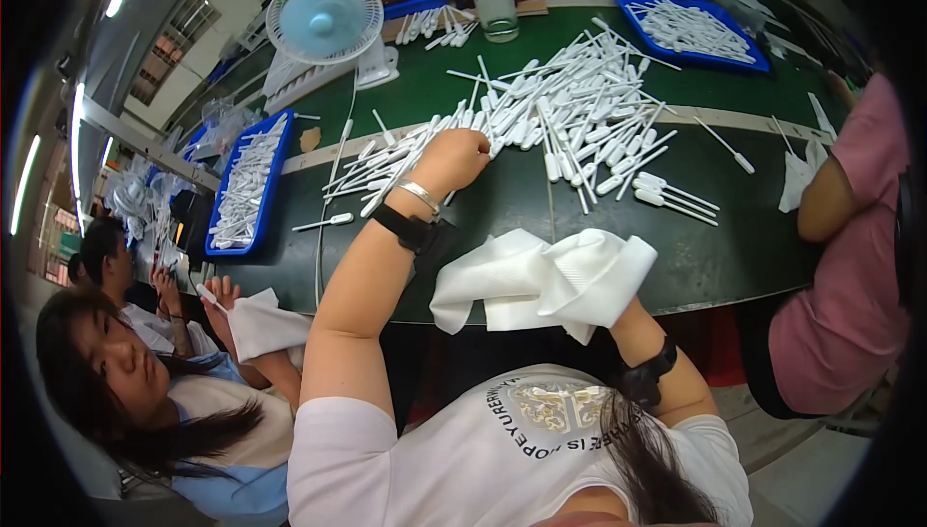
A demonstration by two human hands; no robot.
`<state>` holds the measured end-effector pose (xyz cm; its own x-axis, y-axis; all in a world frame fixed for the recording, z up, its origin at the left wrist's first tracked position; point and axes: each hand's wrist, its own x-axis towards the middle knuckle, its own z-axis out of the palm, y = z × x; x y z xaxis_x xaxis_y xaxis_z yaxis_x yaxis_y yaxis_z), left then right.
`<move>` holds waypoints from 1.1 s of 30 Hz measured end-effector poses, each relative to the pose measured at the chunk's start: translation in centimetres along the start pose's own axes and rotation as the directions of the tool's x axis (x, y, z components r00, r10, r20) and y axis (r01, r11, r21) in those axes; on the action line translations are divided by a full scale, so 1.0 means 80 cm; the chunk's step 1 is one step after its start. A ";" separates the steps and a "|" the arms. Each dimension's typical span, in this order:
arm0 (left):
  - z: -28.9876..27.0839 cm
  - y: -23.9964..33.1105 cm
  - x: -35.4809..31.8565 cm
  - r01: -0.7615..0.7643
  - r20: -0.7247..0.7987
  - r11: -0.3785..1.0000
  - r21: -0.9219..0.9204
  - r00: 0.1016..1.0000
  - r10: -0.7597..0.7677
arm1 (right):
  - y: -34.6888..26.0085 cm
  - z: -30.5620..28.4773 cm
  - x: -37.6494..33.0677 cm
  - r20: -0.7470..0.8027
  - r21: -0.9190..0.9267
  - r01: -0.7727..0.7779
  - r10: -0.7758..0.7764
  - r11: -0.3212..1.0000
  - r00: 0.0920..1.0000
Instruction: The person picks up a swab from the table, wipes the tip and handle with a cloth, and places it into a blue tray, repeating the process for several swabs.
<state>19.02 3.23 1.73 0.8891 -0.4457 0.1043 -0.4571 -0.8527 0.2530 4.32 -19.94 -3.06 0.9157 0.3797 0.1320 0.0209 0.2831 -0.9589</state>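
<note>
My left hand point(454, 158) reaches out over the dark green table point(734, 256), fingers curled on the near edge of a big heap of white plastic pipettes point(570, 107). Whether it grips one I cannot tell. A silver bangle and a black wrist strap sit on that forearm. My right hand is hidden under a folded white cloth point(541, 281) at the table's near edge; it holds the cloth bunched up, and only the forearm with a black strap shows.
A small white and blue desk fan point(324, 17) stands at the back left beside a clear cup point(497, 7). Blue trays point(249, 184) point(690, 29) hold more pipettes. One seated person point(154, 382) is at my left with a cloth, another person point(855, 237) in pink at my right.
</note>
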 end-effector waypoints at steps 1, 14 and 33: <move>0.011 0.002 0.005 0.079 -0.030 0.996 0.043 0.997 -0.078 | 0.001 0.001 0.000 0.005 0.092 0.004 -0.005 0.996 1.000; 0.005 0.024 -0.016 0.323 0.307 0.937 0.133 0.886 -0.349 | 0.011 -0.014 -0.005 0.094 -0.101 0.166 -0.157 0.981 0.983; -0.054 0.067 -0.176 0.405 0.206 0.565 -0.719 0.901 -0.382 | 0.037 -0.018 0.003 -0.243 -0.339 0.358 -0.448 0.870 0.860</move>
<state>4.16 6.12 5.78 0.9706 -0.1318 -0.2014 0.1186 -0.4658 0.8769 5.15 -20.27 -6.27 0.8759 -0.0147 0.4824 0.4818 0.0836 -0.8723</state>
